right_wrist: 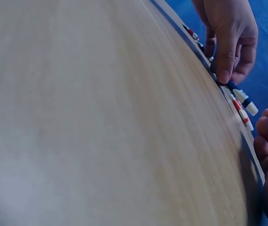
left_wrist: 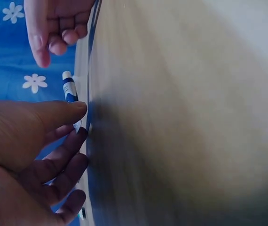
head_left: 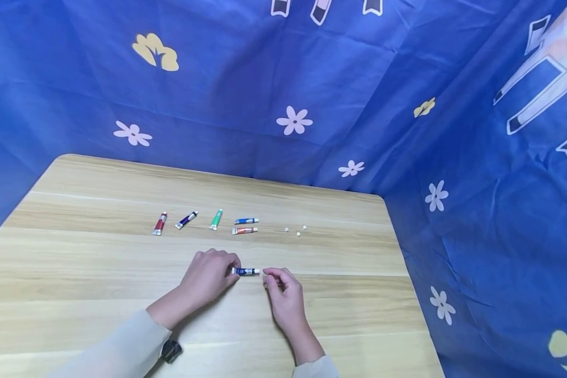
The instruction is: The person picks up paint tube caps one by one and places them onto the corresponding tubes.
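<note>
A small blue paint tube (head_left: 246,271) lies level just above the wooden table (head_left: 99,252), and my left hand (head_left: 235,272) pinches its rear end between thumb and fingers. In the left wrist view the tube (left_wrist: 69,89) sticks out past my left hand (left_wrist: 80,120), showing its white tip. My right hand (head_left: 266,275) sits right beside that tip with its fingers curled, and nothing shows inside them. The left wrist view shows a small gap between the right hand (left_wrist: 49,44) and the tip. In the right wrist view the tube (right_wrist: 241,98) shows below the left hand (right_wrist: 221,75).
Further back lie a red tube (head_left: 159,223), a dark blue tube (head_left: 186,220), a green tube (head_left: 216,219), a blue tube (head_left: 246,221) and an orange tube (head_left: 244,230). Three tiny white caps (head_left: 298,234) lie to their right. Blue flowered cloth (head_left: 312,105) surrounds the table.
</note>
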`<state>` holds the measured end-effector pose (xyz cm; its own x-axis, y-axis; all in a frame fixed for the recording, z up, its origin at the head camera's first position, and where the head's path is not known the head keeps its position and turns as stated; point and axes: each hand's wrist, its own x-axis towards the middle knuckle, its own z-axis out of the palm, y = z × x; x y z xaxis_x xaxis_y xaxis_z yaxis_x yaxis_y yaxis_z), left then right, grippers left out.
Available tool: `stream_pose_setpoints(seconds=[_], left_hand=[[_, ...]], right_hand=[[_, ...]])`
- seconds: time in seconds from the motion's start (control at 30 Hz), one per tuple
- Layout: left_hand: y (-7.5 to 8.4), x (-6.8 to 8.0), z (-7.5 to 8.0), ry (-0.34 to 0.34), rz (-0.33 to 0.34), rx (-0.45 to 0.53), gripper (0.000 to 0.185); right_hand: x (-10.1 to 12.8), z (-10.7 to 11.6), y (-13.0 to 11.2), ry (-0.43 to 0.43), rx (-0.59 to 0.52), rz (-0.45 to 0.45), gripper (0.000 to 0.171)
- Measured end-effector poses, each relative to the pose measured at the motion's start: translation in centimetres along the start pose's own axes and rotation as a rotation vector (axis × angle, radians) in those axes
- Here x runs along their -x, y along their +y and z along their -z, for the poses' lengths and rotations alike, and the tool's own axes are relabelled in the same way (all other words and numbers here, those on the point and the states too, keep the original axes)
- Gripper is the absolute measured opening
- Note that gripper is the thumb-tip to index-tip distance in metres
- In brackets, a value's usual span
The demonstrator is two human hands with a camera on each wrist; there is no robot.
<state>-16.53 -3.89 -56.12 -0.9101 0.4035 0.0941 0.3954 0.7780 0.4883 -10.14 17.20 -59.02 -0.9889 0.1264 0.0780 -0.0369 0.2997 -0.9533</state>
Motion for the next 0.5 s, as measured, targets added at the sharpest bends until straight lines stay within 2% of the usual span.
stream_pose_setpoints(seconds=[0.23,0.5], left_hand=[[-0.4,-1.7,-0.1,0.039,0.015,-0.008,0.02],[-0.4,-2.6,0.2,0.02,0.027,-0.016,0.02]], right_hand=[[-0.6,0.9,0.1,-0.005,-0.004,-0.02,0.015],[-2.5,3.2,0.7,0.015,-0.031,0.005,0.019]])
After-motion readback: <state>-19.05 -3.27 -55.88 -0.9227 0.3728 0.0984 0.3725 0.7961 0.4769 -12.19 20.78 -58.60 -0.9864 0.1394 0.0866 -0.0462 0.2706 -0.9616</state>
